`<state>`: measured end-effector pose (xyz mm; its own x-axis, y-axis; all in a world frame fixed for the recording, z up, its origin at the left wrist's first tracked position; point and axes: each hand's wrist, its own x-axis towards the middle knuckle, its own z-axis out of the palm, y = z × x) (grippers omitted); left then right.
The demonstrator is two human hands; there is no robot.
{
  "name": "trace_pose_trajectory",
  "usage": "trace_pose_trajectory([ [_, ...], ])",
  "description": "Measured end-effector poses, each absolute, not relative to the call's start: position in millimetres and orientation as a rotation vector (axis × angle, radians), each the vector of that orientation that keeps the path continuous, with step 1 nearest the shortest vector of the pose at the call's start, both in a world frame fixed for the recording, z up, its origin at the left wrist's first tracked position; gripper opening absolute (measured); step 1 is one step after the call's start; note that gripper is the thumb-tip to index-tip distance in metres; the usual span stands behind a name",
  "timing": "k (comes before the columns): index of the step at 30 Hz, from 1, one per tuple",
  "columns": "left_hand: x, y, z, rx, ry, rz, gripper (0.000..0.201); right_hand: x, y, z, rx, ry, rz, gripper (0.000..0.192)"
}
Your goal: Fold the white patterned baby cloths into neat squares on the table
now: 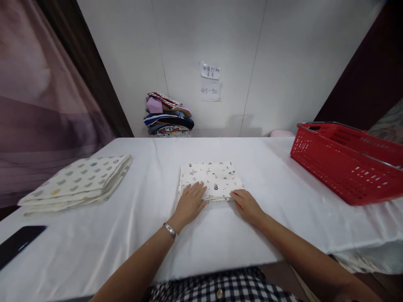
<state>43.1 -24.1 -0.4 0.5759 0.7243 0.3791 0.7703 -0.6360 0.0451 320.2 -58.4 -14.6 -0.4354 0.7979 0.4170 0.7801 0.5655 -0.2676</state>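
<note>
Flat, spread fingers of both hands press a folded cloth (211, 179) on the white table (220, 235).

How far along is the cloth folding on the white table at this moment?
Done: the small white patterned cloth lies as a compact folded square, and a larger dotted cream cloth lies folded at the left. In hand: left hand flat on it, right hand at its near corner. Left: nothing unfolded is visible; the red plastic basket looks empty.

We see the folded cloth (210, 179) mid-table (220, 235): a cloth pile (78, 182) to its left, a basket (346, 163) right, stacked garments (168, 115) behind.
</note>
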Motion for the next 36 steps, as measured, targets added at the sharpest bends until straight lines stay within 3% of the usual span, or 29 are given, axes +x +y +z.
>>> trace_pose_trajectory([
  [7, 41.1, -18.7, -21.1, -2.678, -1.306, -0.469, 0.047, 304.6, -43.1, 14.8, -1.275, -2.244, 0.222, 0.03],
  [12, 42.2, -20.7, -18.0, -2.669, -1.289, -0.456, 0.045, 257.9, -9.2, 35.6, -1.171, -2.328, 0.267, 0.041],
  [18, 37.8, -23.0, -11.5, -2.767, -1.369, -0.487, 0.049, 225.4, 9.8, 13.9, -1.278, -2.605, 0.458, 0.062],
  [24, 29.1, 5.2, 12.7, -2.854, -1.638, -0.707, 0.036, 227.9, 7.1, 0.3, -1.272, -2.597, 0.469, 0.064],
  [28, 33.8, 30.6, 13.4, -2.648, -1.716, -0.616, 0.045, 224.9, 6.7, 2.3, -1.274, -2.569, 0.506, 0.064],
  [33, 36.0, 38.2, -3.5, -2.579, -1.817, -0.446, 0.052, 237.0, 22.7, 12.0, -1.281, -2.499, 0.775, 0.06],
  [36, 35.0, 36.6, -5.9, -2.576, -1.815, -0.45, 0.052, 262.7, 44.5, 16.4, -1.402, -2.366, 0.607, 0.058],
])
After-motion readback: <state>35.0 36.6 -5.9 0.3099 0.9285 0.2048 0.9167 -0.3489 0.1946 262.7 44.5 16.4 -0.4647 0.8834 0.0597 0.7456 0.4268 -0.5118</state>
